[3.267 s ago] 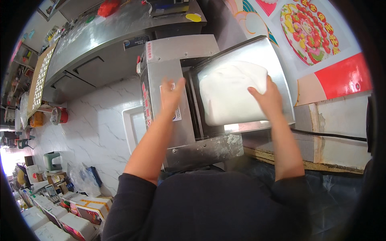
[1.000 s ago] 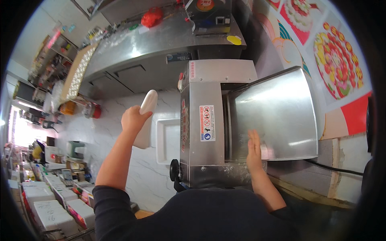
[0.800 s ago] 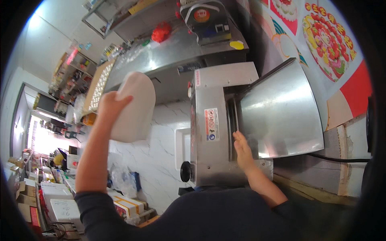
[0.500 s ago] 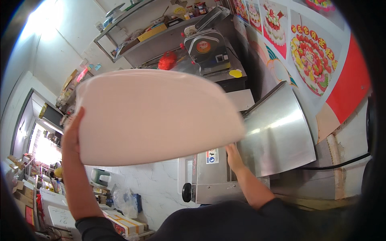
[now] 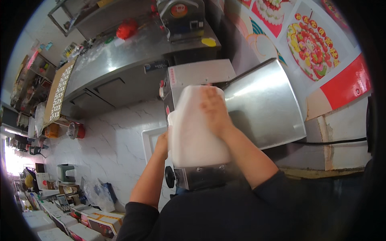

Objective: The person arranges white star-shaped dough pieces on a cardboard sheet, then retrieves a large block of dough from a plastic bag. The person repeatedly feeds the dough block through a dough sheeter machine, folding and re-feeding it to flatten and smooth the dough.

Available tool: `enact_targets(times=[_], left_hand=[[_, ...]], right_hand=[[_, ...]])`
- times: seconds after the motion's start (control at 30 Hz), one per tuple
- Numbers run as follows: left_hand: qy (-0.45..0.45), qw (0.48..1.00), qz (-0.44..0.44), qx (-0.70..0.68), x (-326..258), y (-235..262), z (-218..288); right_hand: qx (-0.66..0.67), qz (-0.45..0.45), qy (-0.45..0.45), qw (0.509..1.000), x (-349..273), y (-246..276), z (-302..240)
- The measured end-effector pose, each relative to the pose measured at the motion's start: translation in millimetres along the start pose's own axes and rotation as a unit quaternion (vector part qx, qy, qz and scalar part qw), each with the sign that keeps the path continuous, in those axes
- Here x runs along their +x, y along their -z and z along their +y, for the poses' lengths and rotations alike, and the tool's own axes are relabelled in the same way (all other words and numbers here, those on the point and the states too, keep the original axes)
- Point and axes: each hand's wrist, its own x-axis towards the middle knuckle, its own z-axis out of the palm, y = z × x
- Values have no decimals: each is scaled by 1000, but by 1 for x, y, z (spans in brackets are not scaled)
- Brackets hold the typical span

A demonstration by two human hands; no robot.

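Note:
A pale, smooth sheet of dough [image 5: 197, 136] lies folded over the top of a steel roller machine [image 5: 201, 72], its near end hanging toward me. My right hand [image 5: 215, 110] rests flat on the upper part of the dough, fingers stretched out and slightly blurred. At the dough's left edge, my left hand [image 5: 161, 145] grips it from the side, its fingertips hidden behind the sheet. The rollers are covered by the dough. To the right of it slopes a wide steel chute plate [image 5: 267, 108]. A black knob [image 5: 170, 177] sticks out at the machine's lower left.
Beyond stands a steel counter [image 5: 120, 60] with another grey machine [image 5: 183, 20] and a red plastic bag [image 5: 126, 29]. A white tray [image 5: 147, 140] sits left of the roller machine. Boxes [image 5: 102, 223] crowd the lower left, near a stool [image 5: 65, 172]. A black cable [image 5: 333, 141] runs along the right wall.
The dough sheet has come down from being held up at the left onto the machine. My left hand moved right and down with it; my right hand moved up onto the dough. The view has shifted.

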Motion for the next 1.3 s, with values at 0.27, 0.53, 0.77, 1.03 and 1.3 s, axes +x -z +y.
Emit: enact_targets(times=[0.27,0.53,0.77,1.03,1.3], left_hand=[[163,975,-122,-87,-8,29,16],[116,993,21,15,-14,-8,19],[11,997,67,21,-29,-61,40],[-184,961,83,191,9,-131,54],[-154,951,266,-20,83,34,5]], right_hand=[[-306,-160,35,938,-25,-83,-26],[4,39,-138,990,-25,0,28],[503,-28,-397,768,-85,38,71],[300,-28,-326,896,-54,154,99],[-180,-89,-188,962,-51,20,121]])
